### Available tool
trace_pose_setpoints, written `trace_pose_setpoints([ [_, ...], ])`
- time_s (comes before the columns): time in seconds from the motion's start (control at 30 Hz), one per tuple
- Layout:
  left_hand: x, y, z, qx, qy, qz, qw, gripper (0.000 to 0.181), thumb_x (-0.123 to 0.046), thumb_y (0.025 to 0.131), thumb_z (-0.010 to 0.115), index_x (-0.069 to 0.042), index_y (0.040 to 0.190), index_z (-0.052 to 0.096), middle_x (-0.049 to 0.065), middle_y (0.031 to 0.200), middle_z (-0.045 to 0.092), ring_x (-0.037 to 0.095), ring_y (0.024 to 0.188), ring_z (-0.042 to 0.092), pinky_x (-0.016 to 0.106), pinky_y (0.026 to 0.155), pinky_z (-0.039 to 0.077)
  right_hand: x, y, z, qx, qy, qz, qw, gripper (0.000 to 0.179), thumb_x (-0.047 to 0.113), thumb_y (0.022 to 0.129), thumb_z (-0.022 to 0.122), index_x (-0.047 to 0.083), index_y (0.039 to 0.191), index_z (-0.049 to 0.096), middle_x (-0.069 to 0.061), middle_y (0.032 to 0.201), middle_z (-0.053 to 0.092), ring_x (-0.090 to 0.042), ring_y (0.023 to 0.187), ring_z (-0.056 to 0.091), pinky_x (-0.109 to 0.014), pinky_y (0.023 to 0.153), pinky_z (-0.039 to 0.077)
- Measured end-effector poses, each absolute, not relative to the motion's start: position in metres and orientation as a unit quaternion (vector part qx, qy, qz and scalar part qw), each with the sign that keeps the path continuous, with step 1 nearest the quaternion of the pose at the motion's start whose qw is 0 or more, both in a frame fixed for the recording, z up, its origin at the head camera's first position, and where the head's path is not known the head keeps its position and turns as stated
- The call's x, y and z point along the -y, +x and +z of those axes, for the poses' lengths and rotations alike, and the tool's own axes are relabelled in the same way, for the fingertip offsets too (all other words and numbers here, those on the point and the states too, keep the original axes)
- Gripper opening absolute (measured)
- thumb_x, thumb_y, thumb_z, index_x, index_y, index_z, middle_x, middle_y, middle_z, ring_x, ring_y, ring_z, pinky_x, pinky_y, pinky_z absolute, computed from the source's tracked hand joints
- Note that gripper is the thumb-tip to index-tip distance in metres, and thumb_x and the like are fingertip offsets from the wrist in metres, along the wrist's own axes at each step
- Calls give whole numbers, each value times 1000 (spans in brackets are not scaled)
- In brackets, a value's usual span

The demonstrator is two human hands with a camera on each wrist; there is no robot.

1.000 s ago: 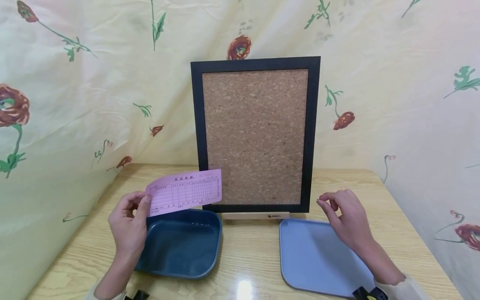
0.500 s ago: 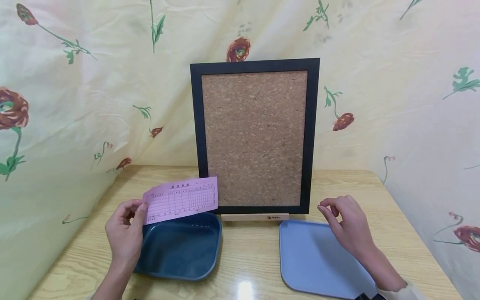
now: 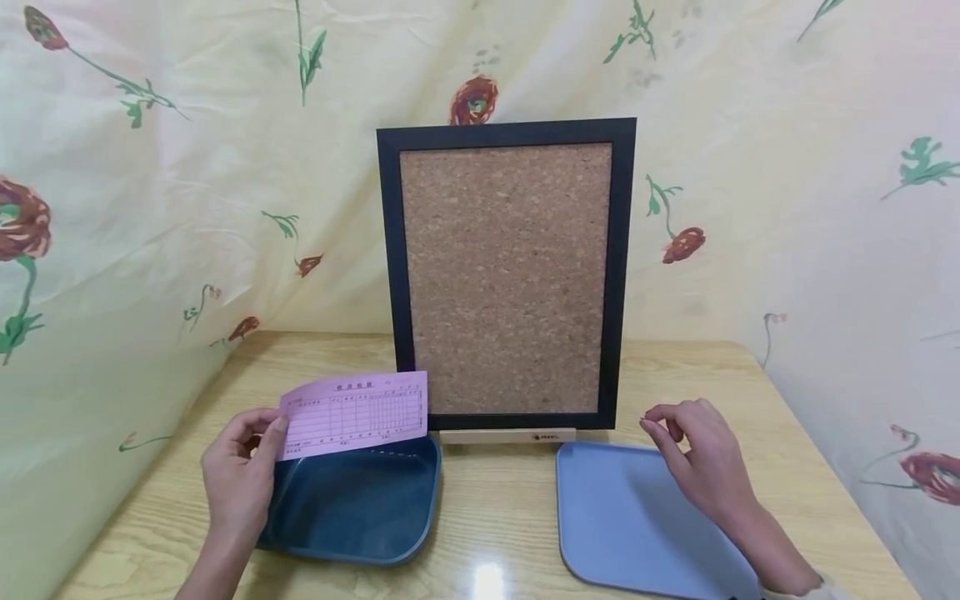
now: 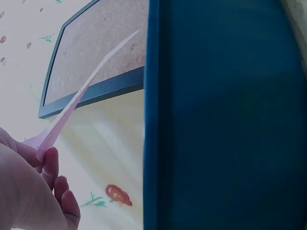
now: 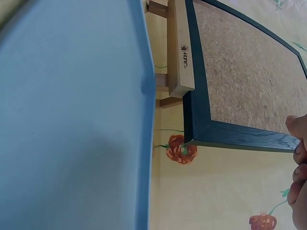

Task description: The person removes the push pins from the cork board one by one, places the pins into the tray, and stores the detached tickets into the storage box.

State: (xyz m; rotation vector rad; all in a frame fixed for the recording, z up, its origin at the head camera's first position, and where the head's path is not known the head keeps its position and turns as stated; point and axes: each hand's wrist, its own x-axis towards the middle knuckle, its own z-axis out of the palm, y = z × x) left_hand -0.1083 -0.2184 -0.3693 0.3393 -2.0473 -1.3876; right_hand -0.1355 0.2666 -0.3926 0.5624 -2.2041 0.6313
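Observation:
In the head view my left hand [image 3: 240,467] pinches the left end of a pink receipt slip [image 3: 356,417] printed with a table. The slip hangs above the back of a dark blue bin [image 3: 360,508], its far end overlapping the lower left frame of a cork board [image 3: 510,283]. Seen edge-on in the left wrist view, the slip [image 4: 72,103] bends slightly. Over a light blue tray [image 3: 622,508], my right hand [image 3: 701,458] has thumb and forefinger pinched together. A tiny speck shows at those fingertips, too small to identify; the right wrist view hides it.
The black-framed cork board stands upright on a wooden easel, whose ledge [image 3: 510,436] runs below the frame. Bin and tray lie to either side in front of it on the wooden table [image 3: 495,508]. Flower-patterned cloth [image 3: 750,167] hangs behind and at both sides.
My left hand has lowered a little and shifted left with the receipt slip. The right hand has sunk slightly, still pinched. Board, bin and tray stay in place.

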Motion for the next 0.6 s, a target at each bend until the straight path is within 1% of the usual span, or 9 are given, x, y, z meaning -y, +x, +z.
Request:
trace_pose_setpoints([
  [0.03,219,-108,-370,778,130,-528,314,10,-4,95,65,3,100,69,-24,73,59,3,70,52,12,63,41,-267,-134,-393,864,220,246,380,34,38,98,60,8,88,73,11,67,44,-4,72,35,-11,64,24],
  [0.07,219,-108,-371,778,132,-529,311,9,-4,95,65,3,99,69,-23,73,59,3,70,53,12,62,41,-267,-133,-392,865,219,245,379,24,30,96,66,8,88,73,11,67,44,-4,72,36,-12,63,24],
  [0.13,221,-108,-372,778,135,-531,307,9,-3,94,65,4,100,69,-23,72,59,3,70,53,12,62,41,-268,-131,-392,868,218,242,375,6,13,87,77,8,88,73,11,67,44,-4,72,35,-13,63,24],
  [0.17,222,-107,-372,779,136,-532,304,9,-3,94,65,4,100,68,-22,72,59,3,70,53,12,62,41,-267,-131,-392,870,216,241,372,11,5,81,80,8,88,73,11,67,43,-4,72,35,-13,63,24],
  [0.2,223,-107,-373,779,139,-532,300,10,-3,94,65,4,100,68,-22,72,59,3,70,53,12,62,41,-267,-130,-392,872,215,239,370,19,-2,74,82,8,87,72,11,67,43,-3,72,35,-14,62,24],
  [0.27,224,-106,-373,780,144,-534,293,10,-4,94,65,4,101,68,-22,71,59,3,70,52,12,62,41,-267,-129,-392,878,207,236,361,29,-8,66,83,8,87,72,11,66,42,-2,72,34,-15,62,25],
  [0.33,225,-106,-373,782,151,-535,282,11,-5,94,65,4,101,67,-22,71,59,3,70,52,13,62,41,-267,-128,-392,882,202,234,355,30,-9,65,83,8,87,71,12,66,42,-2,72,34,-16,62,25],
  [0.6,230,-105,-375,777,175,-547,259,9,-4,93,67,2,99,67,-20,68,59,4,67,51,14,59,40,-267,-128,-395,881,212,240,348,29,-7,69,81,10,89,71,13,67,41,-4,71,35,-13,61,26],
])
